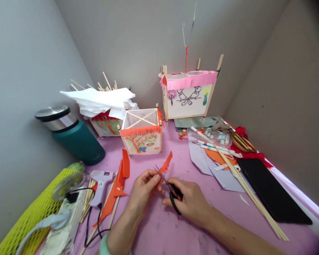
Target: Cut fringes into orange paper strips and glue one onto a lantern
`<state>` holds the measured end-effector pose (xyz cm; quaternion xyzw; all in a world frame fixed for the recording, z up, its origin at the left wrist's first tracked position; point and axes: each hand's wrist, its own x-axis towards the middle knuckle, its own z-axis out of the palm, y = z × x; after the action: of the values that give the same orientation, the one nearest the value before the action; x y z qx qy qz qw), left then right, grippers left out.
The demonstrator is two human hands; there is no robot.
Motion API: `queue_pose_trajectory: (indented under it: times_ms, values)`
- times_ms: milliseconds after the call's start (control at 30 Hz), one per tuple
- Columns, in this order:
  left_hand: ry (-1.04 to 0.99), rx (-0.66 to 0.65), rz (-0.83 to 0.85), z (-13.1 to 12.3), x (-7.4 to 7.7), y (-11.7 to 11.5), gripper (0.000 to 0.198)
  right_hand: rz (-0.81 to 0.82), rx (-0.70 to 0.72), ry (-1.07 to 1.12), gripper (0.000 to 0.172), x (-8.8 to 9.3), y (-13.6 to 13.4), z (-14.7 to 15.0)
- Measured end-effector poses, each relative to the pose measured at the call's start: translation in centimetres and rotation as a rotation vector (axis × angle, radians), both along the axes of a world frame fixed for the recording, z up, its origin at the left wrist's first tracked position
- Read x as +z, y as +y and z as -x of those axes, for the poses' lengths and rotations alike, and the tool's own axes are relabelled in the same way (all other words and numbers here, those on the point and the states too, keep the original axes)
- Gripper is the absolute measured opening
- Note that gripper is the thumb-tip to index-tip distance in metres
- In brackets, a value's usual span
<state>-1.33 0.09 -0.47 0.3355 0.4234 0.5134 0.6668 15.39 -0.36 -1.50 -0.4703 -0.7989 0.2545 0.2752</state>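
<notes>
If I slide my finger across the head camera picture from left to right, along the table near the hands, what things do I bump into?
Yellow mesh → white power strip → glue gun → orange paper scraps → left hand → scissors in the right hand → wooden sticks → black tablet.

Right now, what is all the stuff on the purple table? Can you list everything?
lanterns: three, paper with orange or pink fringe, back of table
bin: one, teal, silver lid, back left
glue gun: one, pale purple, front left
orange paper strips: several, beside glue gun
wooden sticks: a few, long, right side
black tablet: one, far right
fringe strip: one, orange, held by left hand
scissors: one, black handles, in right hand
</notes>
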Motion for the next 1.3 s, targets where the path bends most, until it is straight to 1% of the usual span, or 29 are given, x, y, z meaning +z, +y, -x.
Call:
queue_pose_trajectory:
  times_ms: [367, 633, 833, 1300]
  values:
    - [-0.011, -0.023, -0.002, 0.04, -0.22, 0.2, 0.014, 0.004, 0.008, -0.007, 0.025, -0.13, 0.38, -0.01]
    - [-0.008, -0.027, -0.004, 0.06, -0.21, 0.1, 0.014, 0.002, 0.005, -0.01, 0.033, -0.35, 0.37, -0.21]
    - [-0.02, -0.028, 0.004, 0.09, -0.14, 0.04, 0.013, -0.01, 0.007, -0.015, 0.028, -0.18, 0.44, -0.15]
    - [-0.042, -0.009, -0.001, 0.19, -0.21, 0.14, 0.012, 0.016, 0.02, -0.016, 0.027, 0.01, 0.43, -0.12]
